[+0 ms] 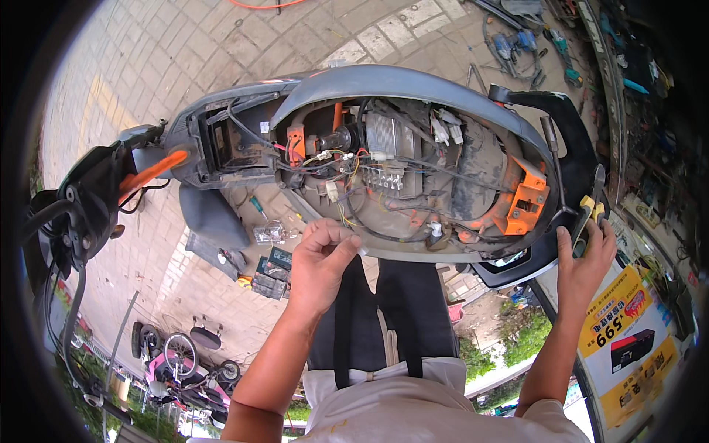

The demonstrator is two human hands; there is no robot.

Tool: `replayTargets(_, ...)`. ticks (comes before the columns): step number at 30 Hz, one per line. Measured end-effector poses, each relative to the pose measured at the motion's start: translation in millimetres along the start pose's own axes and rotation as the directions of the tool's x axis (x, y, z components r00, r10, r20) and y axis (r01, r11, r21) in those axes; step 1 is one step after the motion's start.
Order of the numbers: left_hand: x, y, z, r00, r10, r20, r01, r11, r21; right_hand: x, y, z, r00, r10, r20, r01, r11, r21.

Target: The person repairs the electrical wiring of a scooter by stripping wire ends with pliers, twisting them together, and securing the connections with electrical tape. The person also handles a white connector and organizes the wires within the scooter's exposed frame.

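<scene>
Paved brick ground is lying under a grey scooter (384, 85) whose body cover is already off, leaving its wiring (347, 166), connector block and orange brackets exposed and still unassembled. Near the open shell's lower rim, the left hand (319, 262) is pinching its fingertips together, apparently on a thin wire, though what it grips is too small to tell. At the shell's right edge, the right hand (583, 262) is closing around yellow-handled pliers (591, 210); small parts are lying on the ground beside the scooter.
</scene>
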State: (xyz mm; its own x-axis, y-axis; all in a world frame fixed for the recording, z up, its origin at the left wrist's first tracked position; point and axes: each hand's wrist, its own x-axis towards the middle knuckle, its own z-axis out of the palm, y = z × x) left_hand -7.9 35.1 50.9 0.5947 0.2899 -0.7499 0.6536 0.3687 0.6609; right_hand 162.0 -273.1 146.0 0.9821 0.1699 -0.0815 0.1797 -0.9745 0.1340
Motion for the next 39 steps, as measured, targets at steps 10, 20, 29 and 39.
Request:
replayTargets(10, -1.5, 4.9, -1.8, 0.918, 0.396, 0.009, -0.38, 0.873, 0.307, -3.5, -16.3, 5.4, 0.999, -0.022, 0.026, 0.024, 0.997, -0.076)
replayTargets(20, 2.8, -5.8, 14.7, 1.0, 0.0, -0.003, 0.0, 0.997, -0.072, -24.7, -135.8, 3.5, 0.883, -0.409, 0.231, -0.005, 0.484, 0.875)
replayTargets(29, 15.9, -6.4, 12.4, 0.993, -0.064, 0.102, 0.085, 0.971, -0.222, -24.7, -180.1, 68.7, 0.753, -0.591, 0.289, -0.052, 0.385, 0.921)
replayTargets(39, 22.9, -5.0, 19.6, 0.992, 0.098, 0.076, -0.093, 0.994, -0.06, -41.5, -191.6, 75.5, 0.907, -0.363, 0.215, -0.048, 0.417, 0.908)
